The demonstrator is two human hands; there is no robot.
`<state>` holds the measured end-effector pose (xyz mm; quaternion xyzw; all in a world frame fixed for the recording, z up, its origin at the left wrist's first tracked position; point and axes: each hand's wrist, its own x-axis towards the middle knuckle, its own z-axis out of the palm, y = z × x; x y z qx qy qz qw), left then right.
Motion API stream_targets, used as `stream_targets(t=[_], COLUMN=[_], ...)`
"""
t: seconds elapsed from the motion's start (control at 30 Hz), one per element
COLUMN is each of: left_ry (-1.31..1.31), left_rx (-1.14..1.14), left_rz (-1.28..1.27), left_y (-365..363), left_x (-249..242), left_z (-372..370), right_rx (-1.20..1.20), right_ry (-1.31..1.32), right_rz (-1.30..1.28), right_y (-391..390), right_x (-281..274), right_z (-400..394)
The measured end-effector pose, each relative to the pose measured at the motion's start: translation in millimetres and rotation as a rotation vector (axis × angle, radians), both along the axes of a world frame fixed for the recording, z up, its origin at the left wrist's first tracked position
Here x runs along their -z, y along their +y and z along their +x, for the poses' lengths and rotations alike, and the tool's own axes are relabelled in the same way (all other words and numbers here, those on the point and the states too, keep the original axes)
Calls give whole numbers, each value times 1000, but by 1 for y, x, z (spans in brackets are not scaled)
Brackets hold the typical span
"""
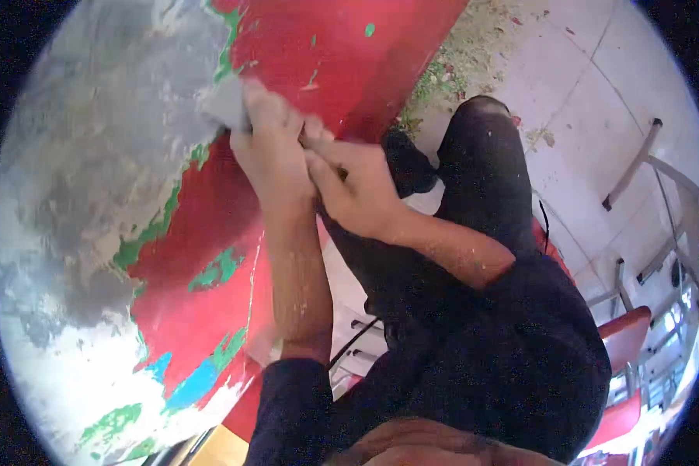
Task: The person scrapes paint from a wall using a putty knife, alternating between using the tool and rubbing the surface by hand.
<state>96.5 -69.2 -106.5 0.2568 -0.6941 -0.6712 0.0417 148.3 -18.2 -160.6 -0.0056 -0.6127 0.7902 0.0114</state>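
Note:
A scraper (227,106) with a flat grey blade lies against a wall-like painted surface, along the border between red paint (287,46) and a bare grey-white patch (109,140). My left hand (270,147) is closed on it, fingers pressed down near the blade. Right behind, touching the left hand, my right hand (357,186) is curled closed around the handle end, which is mostly hidden by the fingers. Both hands are slightly blurred. Ragged green paint (151,233) shows along the border, and blue paint (194,384) lower down.
My dark-trousered knee (485,132) is bent just right of the surface. Paint flakes and debris (443,78) lie on the tiled floor (575,116) at its foot. Chairs with metal legs (633,167) and a red seat (625,338) stand at the right.

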Motion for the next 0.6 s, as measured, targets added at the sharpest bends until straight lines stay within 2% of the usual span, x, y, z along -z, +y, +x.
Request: stream_targets(t=[0.03, 0.13, 0.17, 0.27, 0.33, 0.4, 0.43, 0.53, 0.57, 0.6], left_ry=[57, 37, 21, 60, 48, 82, 24, 169, 220, 183], left_rx=[60, 39, -47, 46, 2, 0, -105, 51, 65, 91], left_rz=[-5, 158, 111, -49, 23, 90, 62, -164, -41, -83], left_y=[1, -31, -33, -29, -37, -36, -28, -17, -6, -5], left_x=[-7, 4, 7, -7, 0, -4, -6, -28, -37, -37], left_z=[-3, 15, 22, 14, 29, 24, 24, 2, -6, -5], right_rx=[-50, -26, -81, 52, -63, -61, -5, 88, -2, 20], right_ry=[-47, 142, 99, 151, 78, 136, 166, 235, 164, 135], right_rz=[-15, 19, 56, 20, 68, 132, 95, 77, -3, -25], right_y=[2, -7, -9, -21, -15, -15, -17, -19, -11, -10], right_x=[-1, 1, 1, -2, -9, -8, -8, -14, -23, -24], right_z=[3, 19, 24, 16, 21, 25, 23, 0, -6, -4])
